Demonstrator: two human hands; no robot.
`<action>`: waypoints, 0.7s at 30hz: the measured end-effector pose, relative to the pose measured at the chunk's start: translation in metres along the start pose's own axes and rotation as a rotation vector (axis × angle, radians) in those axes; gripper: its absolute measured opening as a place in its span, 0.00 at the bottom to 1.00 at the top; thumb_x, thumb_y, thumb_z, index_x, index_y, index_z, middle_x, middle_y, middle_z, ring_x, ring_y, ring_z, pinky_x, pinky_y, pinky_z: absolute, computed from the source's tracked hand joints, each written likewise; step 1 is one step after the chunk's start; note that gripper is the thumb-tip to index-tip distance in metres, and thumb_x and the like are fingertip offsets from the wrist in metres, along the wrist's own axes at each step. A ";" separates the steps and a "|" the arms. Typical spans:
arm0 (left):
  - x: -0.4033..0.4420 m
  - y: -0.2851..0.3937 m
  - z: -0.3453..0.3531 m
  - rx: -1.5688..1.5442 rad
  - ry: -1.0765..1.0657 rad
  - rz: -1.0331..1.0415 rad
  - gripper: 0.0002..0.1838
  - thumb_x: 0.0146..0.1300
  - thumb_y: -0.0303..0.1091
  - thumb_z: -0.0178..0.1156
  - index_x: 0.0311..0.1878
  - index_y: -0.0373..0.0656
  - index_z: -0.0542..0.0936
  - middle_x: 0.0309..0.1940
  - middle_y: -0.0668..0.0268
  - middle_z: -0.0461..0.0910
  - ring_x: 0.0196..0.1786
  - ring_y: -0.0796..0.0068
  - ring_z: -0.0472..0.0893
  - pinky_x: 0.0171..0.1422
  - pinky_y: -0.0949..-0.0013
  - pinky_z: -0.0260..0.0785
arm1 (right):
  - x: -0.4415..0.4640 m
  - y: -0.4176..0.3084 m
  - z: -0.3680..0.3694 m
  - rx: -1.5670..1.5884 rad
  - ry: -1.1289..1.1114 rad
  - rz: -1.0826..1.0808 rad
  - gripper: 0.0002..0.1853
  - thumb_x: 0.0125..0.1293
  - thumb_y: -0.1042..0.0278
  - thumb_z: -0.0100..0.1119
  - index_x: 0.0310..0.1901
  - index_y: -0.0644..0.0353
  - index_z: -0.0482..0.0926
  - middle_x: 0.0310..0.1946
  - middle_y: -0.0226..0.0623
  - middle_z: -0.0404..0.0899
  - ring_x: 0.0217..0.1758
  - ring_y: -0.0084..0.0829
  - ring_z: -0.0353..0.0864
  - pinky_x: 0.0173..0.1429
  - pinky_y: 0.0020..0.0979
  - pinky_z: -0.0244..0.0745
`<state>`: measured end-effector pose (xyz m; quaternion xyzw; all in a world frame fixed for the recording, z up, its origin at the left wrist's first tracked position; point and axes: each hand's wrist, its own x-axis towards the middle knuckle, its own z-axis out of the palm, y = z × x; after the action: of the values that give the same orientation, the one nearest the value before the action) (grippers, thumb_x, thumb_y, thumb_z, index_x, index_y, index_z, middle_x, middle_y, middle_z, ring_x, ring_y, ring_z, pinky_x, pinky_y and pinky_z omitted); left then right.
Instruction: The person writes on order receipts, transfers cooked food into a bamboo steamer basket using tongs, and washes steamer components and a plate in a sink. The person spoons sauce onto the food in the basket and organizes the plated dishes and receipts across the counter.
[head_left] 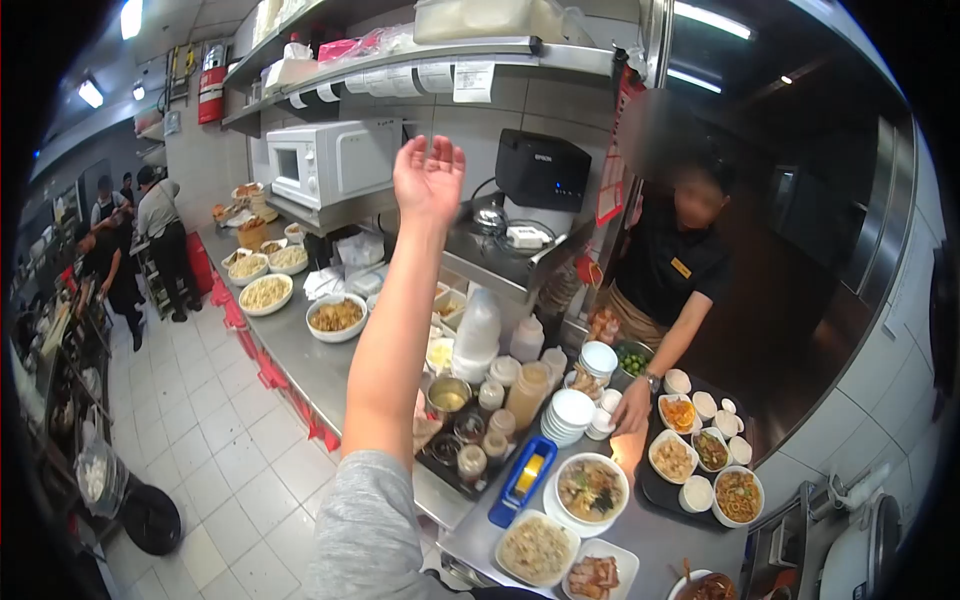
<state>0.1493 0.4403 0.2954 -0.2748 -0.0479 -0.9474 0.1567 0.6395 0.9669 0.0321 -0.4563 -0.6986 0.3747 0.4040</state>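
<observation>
Holding left hand [430, 185] up, open, between microwave [325, 165] and printer [543, 172], hiding some counter [272, 338]! Can't tell right hand's grip, off-frame.

Short heathered-grey sleeve [368, 525], creased, hem near elbow; forearm [395, 330] and hand [430, 180] bare.

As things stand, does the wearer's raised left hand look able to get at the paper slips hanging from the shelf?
Probably yes: the left hand is raised and empty below the paper slips, and nothing visible stands between them. The depth gap is hard to judge, though.
</observation>
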 end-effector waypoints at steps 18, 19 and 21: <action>0.133 0.032 -0.013 -0.017 -0.209 0.145 0.15 0.61 0.25 0.51 0.51 0.36 0.67 0.48 0.59 0.73 0.50 0.66 0.73 0.56 0.59 0.69 | -0.077 -0.074 0.096 0.311 -0.168 -0.076 0.19 0.65 0.65 0.54 0.55 0.64 0.71 0.52 0.43 0.73 0.44 0.33 0.78 0.43 0.29 0.75; 0.098 0.036 -0.010 0.037 -0.330 0.117 0.16 0.61 0.25 0.49 0.53 0.36 0.66 0.49 0.58 0.72 0.51 0.65 0.73 0.58 0.59 0.69 | -0.072 -0.075 0.106 0.352 -0.232 -0.038 0.19 0.65 0.66 0.54 0.55 0.64 0.70 0.52 0.42 0.73 0.43 0.32 0.79 0.41 0.27 0.76; 0.015 0.023 -0.001 0.234 -0.421 -0.039 0.19 0.59 0.24 0.50 0.55 0.36 0.66 0.49 0.59 0.74 0.51 0.66 0.76 0.54 0.61 0.72 | -0.093 -0.131 0.136 0.474 -0.431 -0.084 0.20 0.65 0.66 0.54 0.57 0.65 0.69 0.53 0.42 0.73 0.43 0.32 0.79 0.39 0.26 0.76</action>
<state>0.1437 0.4146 0.3024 -0.4454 -0.1940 -0.8601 0.1558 0.4962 0.8187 0.0749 -0.2305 -0.6798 0.5977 0.3571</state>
